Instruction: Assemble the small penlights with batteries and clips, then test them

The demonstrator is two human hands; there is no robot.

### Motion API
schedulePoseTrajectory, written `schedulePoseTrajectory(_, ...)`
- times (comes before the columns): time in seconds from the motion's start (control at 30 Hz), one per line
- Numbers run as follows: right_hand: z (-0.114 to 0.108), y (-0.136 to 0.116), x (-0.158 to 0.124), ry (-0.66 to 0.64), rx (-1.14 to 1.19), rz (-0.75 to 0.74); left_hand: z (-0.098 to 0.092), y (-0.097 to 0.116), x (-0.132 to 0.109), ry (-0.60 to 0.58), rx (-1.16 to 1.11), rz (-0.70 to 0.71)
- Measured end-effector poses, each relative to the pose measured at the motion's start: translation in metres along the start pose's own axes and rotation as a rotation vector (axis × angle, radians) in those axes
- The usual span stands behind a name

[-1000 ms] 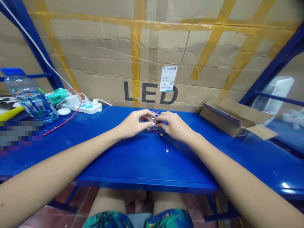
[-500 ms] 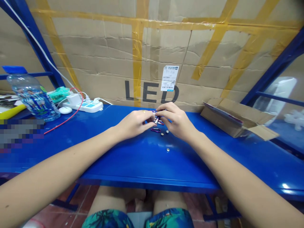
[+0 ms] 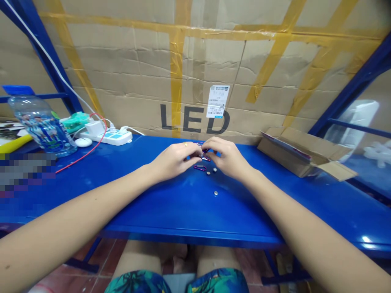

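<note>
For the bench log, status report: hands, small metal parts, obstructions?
Left hand, right hand: fingertips together over small purple metal clips, partly hidden. Purple carabiner clip, round silver discs on blue metal bench. Nothing obstructing.

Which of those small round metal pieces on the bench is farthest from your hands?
The lone round piece, lying apart toward the front of the blue bench; a second piece and a third sit together beside the right hand.

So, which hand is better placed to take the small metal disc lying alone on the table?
Probably the right hand: the disc lies closer to it; the left hand is farther off.
</note>
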State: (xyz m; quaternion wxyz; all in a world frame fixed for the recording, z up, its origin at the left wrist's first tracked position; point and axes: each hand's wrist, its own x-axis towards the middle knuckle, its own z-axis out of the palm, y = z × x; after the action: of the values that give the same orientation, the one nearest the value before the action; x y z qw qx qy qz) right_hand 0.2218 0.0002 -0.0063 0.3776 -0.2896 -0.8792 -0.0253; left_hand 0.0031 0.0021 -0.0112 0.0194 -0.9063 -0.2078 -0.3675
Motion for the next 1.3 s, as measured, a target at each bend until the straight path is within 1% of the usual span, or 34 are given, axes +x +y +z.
schedulePoseTrajectory(0.17, 0.000, -0.001, 0.000, 0.028, 0.005, 0.016, 0.000, 0.002, 0.000, 0.033, -0.021, -0.020)
schedulePoseTrajectory(0.27, -0.002, -0.003, 0.000, 0.066, 0.000, -0.006, 0.001, 0.003, 0.000, 0.053, -0.022, -0.019)
schedulePoseTrajectory(0.37, -0.004, -0.005, 0.001, 0.092, -0.024, -0.044, 0.002, 0.003, 0.000, 0.065, 0.005, 0.012)
schedulePoseTrajectory(0.47, -0.005, -0.007, 0.001, 0.089, -0.040, -0.050, 0.001, 0.004, 0.000, 0.066, 0.054, 0.056)
schedulePoseTrajectory(0.7, -0.002, -0.005, 0.001, 0.087, 0.039, 0.017, 0.001, 0.002, 0.000, 0.098, 0.157, 0.133)
schedulePoseTrajectory(0.97, 0.002, -0.005, 0.001, 0.120, 0.095, 0.097, 0.004, -0.001, 0.000, 0.213, 0.175, 0.228)
schedulePoseTrajectory(1.07, 0.004, -0.004, 0.001, 0.124, 0.117, 0.119, 0.004, -0.001, 0.001, 0.211, 0.145, 0.227)
schedulePoseTrajectory(1.3, 0.007, -0.004, 0.001, 0.114, 0.206, 0.177, 0.004, 0.000, 0.001, 0.209, 0.093, 0.177)
